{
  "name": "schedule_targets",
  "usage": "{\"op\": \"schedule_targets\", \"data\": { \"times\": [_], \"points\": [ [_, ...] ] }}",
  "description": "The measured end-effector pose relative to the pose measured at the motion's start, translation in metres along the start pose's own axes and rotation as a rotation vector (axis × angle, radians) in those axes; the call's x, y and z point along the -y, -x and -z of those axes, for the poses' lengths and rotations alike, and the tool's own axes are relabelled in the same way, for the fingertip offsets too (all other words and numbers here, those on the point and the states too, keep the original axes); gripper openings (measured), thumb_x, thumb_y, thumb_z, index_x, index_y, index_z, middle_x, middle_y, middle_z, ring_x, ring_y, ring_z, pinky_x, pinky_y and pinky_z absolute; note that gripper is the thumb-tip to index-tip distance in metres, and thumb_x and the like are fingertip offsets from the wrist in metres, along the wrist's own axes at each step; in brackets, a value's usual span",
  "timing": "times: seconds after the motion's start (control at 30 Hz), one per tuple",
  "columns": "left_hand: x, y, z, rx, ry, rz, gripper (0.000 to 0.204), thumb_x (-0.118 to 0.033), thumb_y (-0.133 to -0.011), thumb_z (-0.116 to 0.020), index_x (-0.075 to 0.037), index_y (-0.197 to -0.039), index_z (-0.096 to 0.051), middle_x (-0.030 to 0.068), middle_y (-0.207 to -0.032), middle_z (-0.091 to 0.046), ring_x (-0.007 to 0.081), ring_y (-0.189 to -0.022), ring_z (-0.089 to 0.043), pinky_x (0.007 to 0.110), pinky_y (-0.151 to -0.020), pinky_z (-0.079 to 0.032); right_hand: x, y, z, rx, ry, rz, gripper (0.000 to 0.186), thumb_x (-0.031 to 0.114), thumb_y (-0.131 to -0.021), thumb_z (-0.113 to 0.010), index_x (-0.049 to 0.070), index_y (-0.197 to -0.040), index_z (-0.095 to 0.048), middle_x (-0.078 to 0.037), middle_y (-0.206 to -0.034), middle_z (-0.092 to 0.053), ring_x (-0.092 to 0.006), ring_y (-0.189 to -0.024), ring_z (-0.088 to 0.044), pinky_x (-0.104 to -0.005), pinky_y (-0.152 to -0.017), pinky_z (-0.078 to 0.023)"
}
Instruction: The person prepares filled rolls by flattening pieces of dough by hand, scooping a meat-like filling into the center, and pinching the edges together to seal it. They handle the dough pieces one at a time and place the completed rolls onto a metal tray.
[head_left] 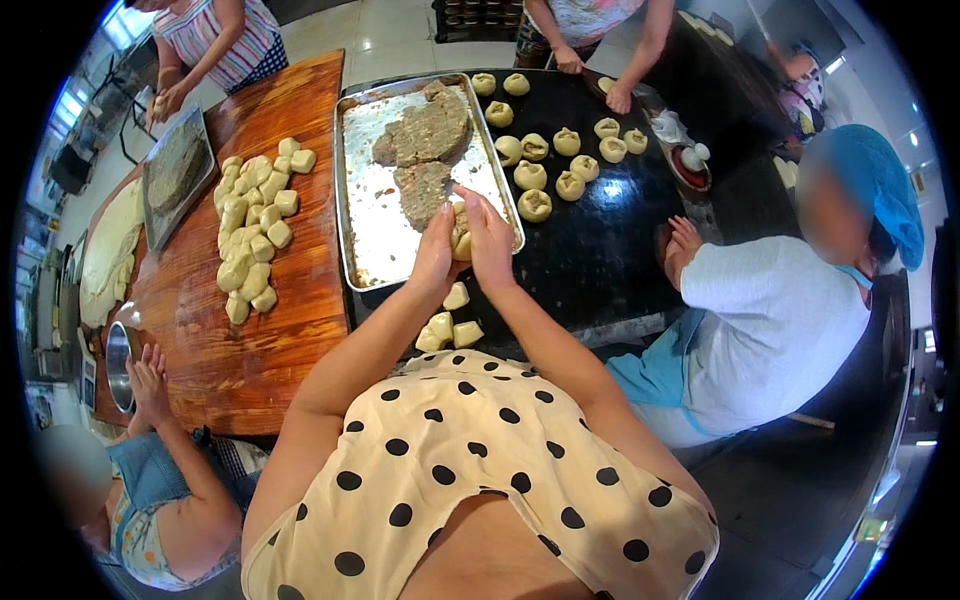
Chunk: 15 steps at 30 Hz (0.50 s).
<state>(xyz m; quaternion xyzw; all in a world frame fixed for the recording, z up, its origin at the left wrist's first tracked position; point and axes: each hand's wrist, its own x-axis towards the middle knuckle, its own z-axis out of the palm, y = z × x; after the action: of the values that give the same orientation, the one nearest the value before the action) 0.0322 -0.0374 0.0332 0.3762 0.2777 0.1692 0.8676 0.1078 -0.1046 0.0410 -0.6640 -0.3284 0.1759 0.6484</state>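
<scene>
Paired bare hands, the left hand (435, 252) and the right hand (488, 240), cup a dough piece (461, 242) between them. The fingers are slightly curled and nearly together, parted only by the dough's width; it shows as a narrow strip running away from the wearer, partly hidden by the palms, with what appears to be filling in it. Just beyond the fingertips and to their left lies the meat-like filling (425, 135), its long axis pointing away from the wearer and its narrow end nearest the left hand; whether they touch cannot be told. It rests on a metal tray (375, 235). Right of the fingers, nearer the right hand, sit filled buns (530, 175); plain dough lumps (437, 332) lie between the forearms, wearer-side of the fingers.
</scene>
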Motion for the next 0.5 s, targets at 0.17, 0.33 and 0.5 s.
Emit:
{"op": "schedule_targets", "data": {
  "times": [0.17,0.33,0.5],
  "points": [
    [-0.052,0.006,0.000,0.235,-0.267,0.229,0.054,-0.052,-0.103,-0.039,-0.009,-0.134,-0.047,0.0101,-0.119,-0.062,0.0198,-0.102,-0.067,0.034,-0.085,-0.058,0.013,0.001,0.031,0.314,-0.043,0.085,0.090,0.025,-0.076,-0.084,0.004,-0.149,-0.035,-0.017,-0.145,-0.048,-0.0266,-0.135,-0.045,-0.0363,-0.109,-0.038],
    [-0.041,0.008,-0.003,0.336,-0.047,0.041,0.056,-0.054,-0.099,-0.048,-0.012,-0.137,-0.046,0.0074,-0.125,-0.060,0.0165,-0.113,-0.062,0.035,-0.096,-0.053,0.019,0.000,0.024,0.074,0.219,0.191,0.069,0.020,-0.074,-0.083,0.004,-0.133,-0.050,-0.013,-0.122,-0.062,-0.0276,-0.112,-0.062,-0.0373,-0.098,-0.048],
    [-0.041,0.017,0.011,0.348,-0.189,0.164,0.054,-0.032,-0.095,-0.064,-0.011,-0.140,-0.042,0.0043,-0.125,-0.056,0.0153,-0.111,-0.059,0.029,-0.092,-0.050,0.025,0.006,0.034,0.183,0.341,0.398,0.066,0.015,-0.069,-0.082,0.005,-0.128,-0.053,-0.013,-0.124,-0.062,-0.0340,-0.116,-0.058,-0.0429,-0.103,-0.045]
  ]
}}
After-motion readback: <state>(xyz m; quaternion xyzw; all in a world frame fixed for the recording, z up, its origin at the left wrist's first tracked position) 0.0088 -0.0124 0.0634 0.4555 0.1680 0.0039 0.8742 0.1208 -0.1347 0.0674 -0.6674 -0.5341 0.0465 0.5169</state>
